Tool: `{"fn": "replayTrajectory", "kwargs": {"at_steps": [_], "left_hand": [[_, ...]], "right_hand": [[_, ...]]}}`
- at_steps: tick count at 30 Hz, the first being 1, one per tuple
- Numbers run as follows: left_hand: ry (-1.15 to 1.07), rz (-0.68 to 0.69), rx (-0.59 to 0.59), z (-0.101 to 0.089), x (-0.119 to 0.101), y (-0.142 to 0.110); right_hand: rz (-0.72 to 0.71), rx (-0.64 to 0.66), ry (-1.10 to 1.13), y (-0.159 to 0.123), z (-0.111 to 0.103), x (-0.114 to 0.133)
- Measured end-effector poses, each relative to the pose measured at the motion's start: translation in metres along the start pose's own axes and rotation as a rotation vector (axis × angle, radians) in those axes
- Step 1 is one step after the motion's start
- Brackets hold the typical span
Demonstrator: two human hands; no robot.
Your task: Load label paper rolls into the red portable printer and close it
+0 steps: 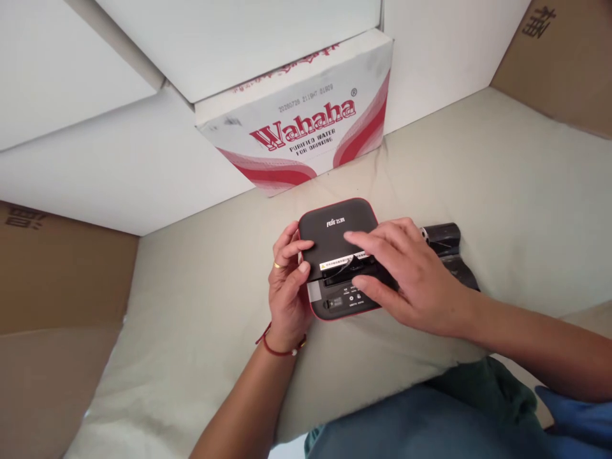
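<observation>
Pale cloth covers the worktop [191, 331]; white panels [143, 166] line the far side, brown cardboard [62, 274] left, more brown cardboard [559, 70] far right. Wahaha carton [306, 127], red and white, sits at the far side in front of the white panels.

Black device [329, 236] with red edging: on the near-middle of the worktop, just nearer than the carton, lid logo facing up. White label [329, 263] crosses it above a long slot; dark strip [342, 273] sticks up there. Small icons on the near section.

Left grip [289, 277]: grasping the device's left edge, thumb and fingers on top. Gold ring [276, 265] on a finger, red bracelet [280, 350] at the wrist.

Right grip [414, 280]: released, fingers spread over the device's right half, index finger over the lid, thumb by the slot. Can't tell if either tip presses.

Black roll [444, 237] lies right of the device, partly hidden by the right arm.
</observation>
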State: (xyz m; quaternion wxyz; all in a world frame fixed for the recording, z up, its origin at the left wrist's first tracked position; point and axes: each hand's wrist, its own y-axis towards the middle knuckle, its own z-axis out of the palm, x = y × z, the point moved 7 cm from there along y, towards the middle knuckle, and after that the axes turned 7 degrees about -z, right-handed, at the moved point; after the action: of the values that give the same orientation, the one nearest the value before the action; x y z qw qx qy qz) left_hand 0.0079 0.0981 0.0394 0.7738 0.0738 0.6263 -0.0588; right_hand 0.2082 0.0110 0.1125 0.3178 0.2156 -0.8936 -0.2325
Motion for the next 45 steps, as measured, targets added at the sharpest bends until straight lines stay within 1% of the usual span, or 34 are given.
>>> {"fn": "replayTrajectory", "kwargs": {"at_steps": [2,4,7,9,11,13,15,17,20,24,26,30,34,38,45], "left_hand": [[0.0,0.001,0.003,0.001,-0.001,-0.001],[-0.006,0.006,0.01,0.002,-0.002,-0.003],[-0.06,-0.007,0.072,0.008,-0.003,-0.006],[-0.112,-0.028,0.123,0.012,-0.004,-0.007],[-0.13,-0.037,0.136,0.014,-0.005,-0.005],[-0.108,-0.027,0.114,0.012,-0.007,-0.003],[-0.081,-0.016,0.085,0.01,-0.009,-0.002],[-0.058,-0.012,0.059,0.008,-0.009,-0.001],[-0.036,-0.015,0.029,0.005,-0.008,-0.001],[-0.08,-0.031,0.046,0.0,-0.002,0.002],[-0.122,-0.061,0.064,0.0,0.001,0.002],[-0.16,-0.14,0.081,0.004,0.007,0.0],[-0.158,-0.171,0.097,0.009,0.009,-0.003],[-0.154,-0.165,0.123,0.011,0.012,-0.006],[-0.143,-0.115,0.105,0.004,0.02,-0.003]], "right_hand": [[0.035,0.066,0.014,0.007,0.002,0.002],[0.017,0.081,0.054,0.017,0.002,0.002],[-0.052,0.026,0.094,0.03,-0.004,0.002],[-0.069,-0.013,0.113,0.036,-0.009,0.001],[-0.074,-0.031,0.125,0.037,-0.015,0.002],[-0.097,-0.02,0.138,0.035,-0.019,0.006],[-0.12,0.019,0.147,0.03,-0.021,0.01],[-0.119,0.058,0.141,0.023,-0.022,0.013],[-0.113,0.083,0.125,0.013,-0.02,0.017],[-0.114,0.116,0.108,-0.002,-0.012,0.019],[-0.112,0.129,0.086,-0.01,-0.009,0.018],[-0.16,0.095,0.091,-0.024,-0.01,0.015],[-0.224,0.037,0.102,-0.03,-0.011,0.014],[-0.248,-0.022,0.115,-0.028,-0.009,0.015],[-0.301,0.012,0.019,-0.028,-0.008,0.024]]}}
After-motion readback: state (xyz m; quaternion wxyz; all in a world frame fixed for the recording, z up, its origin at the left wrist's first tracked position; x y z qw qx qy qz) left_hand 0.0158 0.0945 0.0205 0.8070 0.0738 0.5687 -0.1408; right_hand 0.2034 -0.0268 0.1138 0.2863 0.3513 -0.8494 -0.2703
